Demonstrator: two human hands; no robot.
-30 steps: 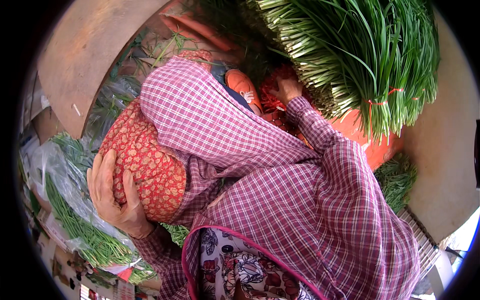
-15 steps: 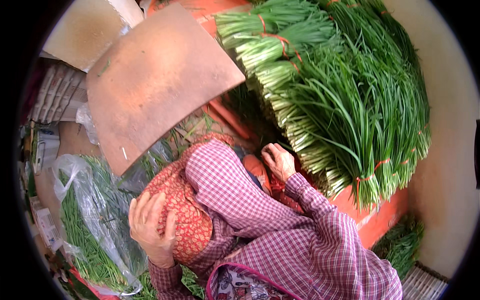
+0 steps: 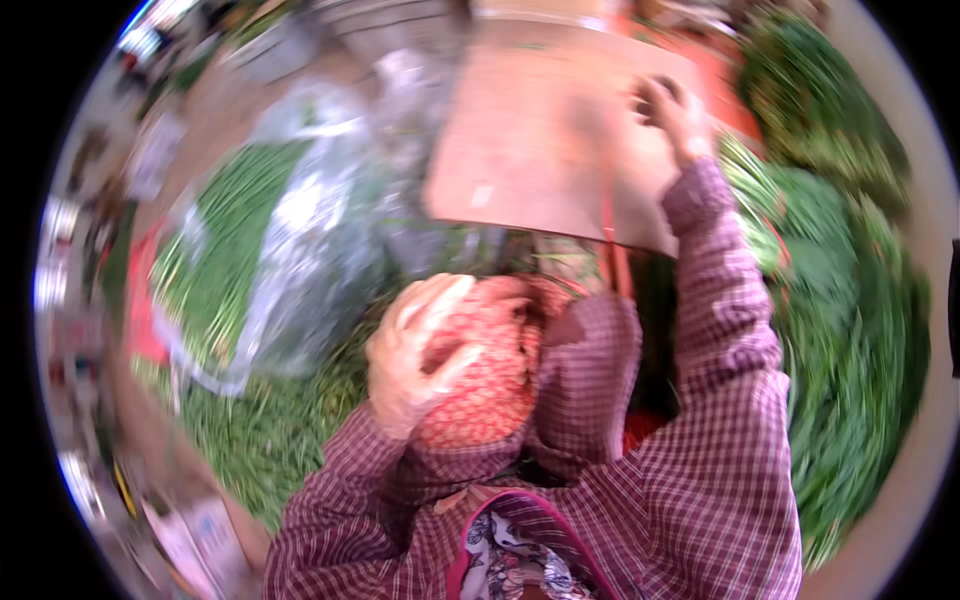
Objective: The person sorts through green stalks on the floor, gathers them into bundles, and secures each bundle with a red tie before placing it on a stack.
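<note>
My left hand (image 3: 415, 355) rests on my knee, fingers spread over the red patterned cloth (image 3: 485, 400) that covers it. Over the right part of a flat brownish board (image 3: 530, 130), my right hand (image 3: 672, 112) is raised with its fingers curled. Motion blur hides whether anything is pinched between those fingers. A thin orange-red strip (image 3: 607, 195) runs down the board to the left of this hand and over its near edge. Close by the right forearm lie tied bundles of green leafy stalks (image 3: 825, 235).
At left, a clear plastic bag (image 3: 310, 220) holds more green stalks (image 3: 235, 240). Loose greens (image 3: 270, 440) cover the floor beside my left arm. Another dark green pile (image 3: 820, 100) stands at the far right, near a pale wall (image 3: 935, 120). Grey crates (image 3: 395, 35) sit behind the board.
My view has swung to the left. My right hand has risen from beside the stalk bundles to over the board. The left hand stays on the covered knee.
</note>
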